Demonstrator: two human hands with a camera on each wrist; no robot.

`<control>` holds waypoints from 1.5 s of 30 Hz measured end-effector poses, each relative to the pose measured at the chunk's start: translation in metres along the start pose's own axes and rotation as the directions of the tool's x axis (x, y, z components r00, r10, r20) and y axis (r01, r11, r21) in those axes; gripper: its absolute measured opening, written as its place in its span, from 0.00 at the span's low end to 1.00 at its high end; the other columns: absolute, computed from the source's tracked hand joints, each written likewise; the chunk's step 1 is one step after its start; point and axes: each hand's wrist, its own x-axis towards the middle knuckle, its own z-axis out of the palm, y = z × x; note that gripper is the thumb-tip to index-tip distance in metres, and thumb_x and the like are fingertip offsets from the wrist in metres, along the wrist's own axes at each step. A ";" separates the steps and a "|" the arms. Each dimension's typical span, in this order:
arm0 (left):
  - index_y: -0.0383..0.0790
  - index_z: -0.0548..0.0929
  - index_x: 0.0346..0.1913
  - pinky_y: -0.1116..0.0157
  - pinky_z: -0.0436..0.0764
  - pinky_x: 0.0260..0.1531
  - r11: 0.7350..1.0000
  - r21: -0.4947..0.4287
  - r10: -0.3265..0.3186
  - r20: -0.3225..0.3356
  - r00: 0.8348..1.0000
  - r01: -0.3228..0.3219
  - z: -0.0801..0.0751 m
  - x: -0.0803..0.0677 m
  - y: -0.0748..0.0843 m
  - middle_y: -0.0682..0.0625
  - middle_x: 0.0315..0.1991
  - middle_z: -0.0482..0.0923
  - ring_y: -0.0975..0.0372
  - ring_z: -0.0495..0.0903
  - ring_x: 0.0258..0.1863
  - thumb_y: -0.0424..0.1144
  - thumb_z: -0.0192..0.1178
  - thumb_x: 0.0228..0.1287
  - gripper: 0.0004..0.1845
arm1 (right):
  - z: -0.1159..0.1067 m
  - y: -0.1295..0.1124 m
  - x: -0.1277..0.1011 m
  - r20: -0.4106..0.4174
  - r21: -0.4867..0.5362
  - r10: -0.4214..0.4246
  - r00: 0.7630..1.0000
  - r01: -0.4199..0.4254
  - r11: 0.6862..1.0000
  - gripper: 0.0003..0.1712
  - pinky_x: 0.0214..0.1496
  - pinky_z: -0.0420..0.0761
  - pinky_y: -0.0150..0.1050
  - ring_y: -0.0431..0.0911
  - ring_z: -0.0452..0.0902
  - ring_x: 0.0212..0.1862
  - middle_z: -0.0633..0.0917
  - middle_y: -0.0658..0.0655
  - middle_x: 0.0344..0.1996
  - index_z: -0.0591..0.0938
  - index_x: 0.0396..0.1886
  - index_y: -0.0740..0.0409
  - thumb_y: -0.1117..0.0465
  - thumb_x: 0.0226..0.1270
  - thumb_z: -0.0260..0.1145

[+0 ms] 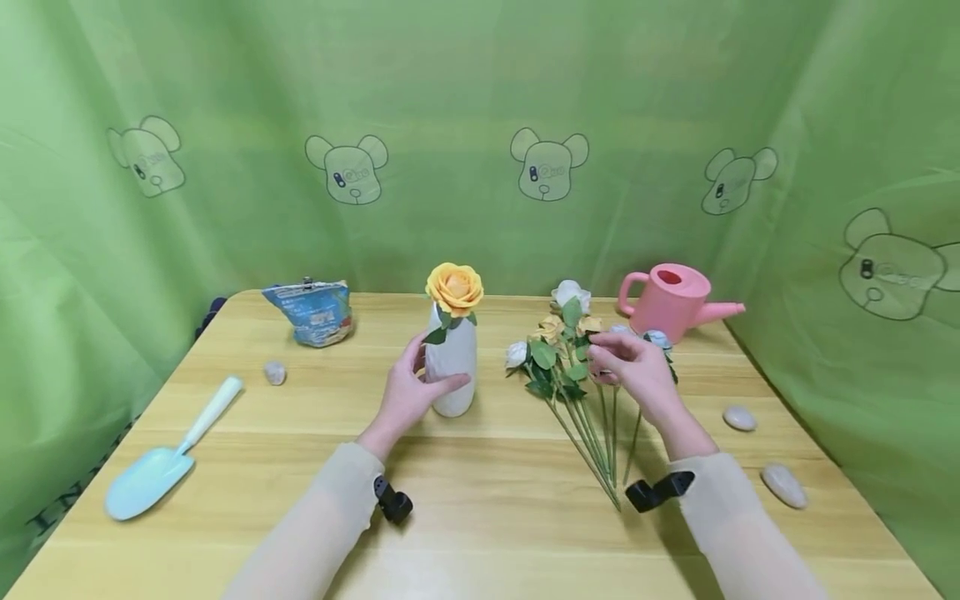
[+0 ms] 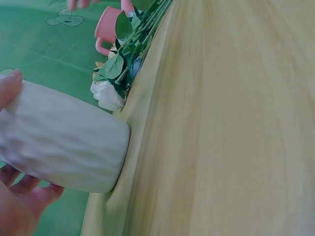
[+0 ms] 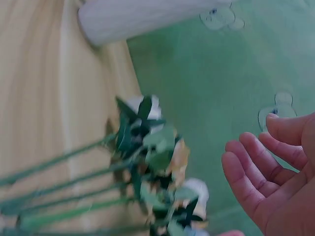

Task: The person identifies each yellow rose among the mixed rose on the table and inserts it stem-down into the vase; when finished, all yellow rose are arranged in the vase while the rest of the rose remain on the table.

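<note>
My left hand (image 1: pixel 410 390) holds a white textured vase (image 1: pixel 452 367) round its side, thumb on one side and fingers on the other. The vase stands upright on the table with one orange-yellow rose (image 1: pixel 454 289) in its mouth. In the left wrist view the ribbed wall of the vase (image 2: pixel 64 135) fills the left side. Over a bunch of artificial roses (image 1: pixel 558 358) with green stems is my right hand (image 1: pixel 636 367), its fingers loosely bent. In the right wrist view that hand (image 3: pixel 275 172) has nothing between thumb and fingers, and the flower heads (image 3: pixel 162 152) lie beside it.
A pink watering can (image 1: pixel 670 302) stands behind the roses. Two pebbles, one near (image 1: pixel 783 486) and one farther (image 1: pixel 739 417), lie at right. On the left are a light-blue trowel (image 1: pixel 161 475), a grey stone (image 1: pixel 274 372) and a blue bag (image 1: pixel 318 315). Green curtain surrounds the table.
</note>
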 end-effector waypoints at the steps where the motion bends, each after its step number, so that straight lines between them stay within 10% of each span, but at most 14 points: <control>1: 0.49 0.66 0.64 0.55 0.72 0.54 1.000 0.000 -0.001 0.000 1.000 0.001 0.000 0.000 0.000 0.47 0.57 0.71 0.53 0.71 0.55 0.39 0.73 0.47 0.39 | -0.003 0.004 -0.003 -0.006 0.007 0.004 1.000 -0.004 1.000 0.23 0.38 0.83 0.41 0.45 0.81 0.35 0.82 0.59 0.39 0.75 0.53 0.68 0.58 0.63 0.65; 21: 0.49 0.66 0.64 0.55 0.72 0.54 1.000 0.018 0.008 0.006 1.000 -0.008 -0.001 0.000 -0.001 0.46 0.58 0.71 0.52 0.71 0.56 0.40 0.73 0.48 0.39 | 0.009 0.047 -0.018 0.199 -0.100 0.253 0.947 -0.237 0.966 0.27 0.37 0.83 0.47 0.55 0.80 0.37 0.79 0.69 0.41 0.68 0.56 0.74 0.65 0.62 0.64; 39: 0.50 0.66 0.64 0.56 0.73 0.53 1.000 -0.008 0.005 0.005 1.000 -0.005 0.001 -0.001 -0.005 0.47 0.57 0.71 0.55 0.71 0.55 0.39 0.72 0.48 0.39 | 0.031 0.049 -0.013 0.095 -0.325 0.293 0.951 -0.249 0.912 0.20 0.27 0.81 0.42 0.46 0.76 0.27 0.80 0.58 0.27 0.74 0.45 0.71 0.71 0.52 0.68; 45: 0.56 0.66 0.64 0.55 0.73 0.54 1.000 -0.015 0.010 -0.006 1.000 -0.010 0.002 0.009 -0.030 0.51 0.57 0.71 0.57 0.71 0.56 0.46 0.74 0.45 0.41 | 0.033 0.051 -0.013 0.058 -0.276 0.306 0.950 -0.279 0.920 0.18 0.27 0.81 0.41 0.48 0.77 0.26 0.81 0.59 0.26 0.75 0.43 0.72 0.72 0.52 0.66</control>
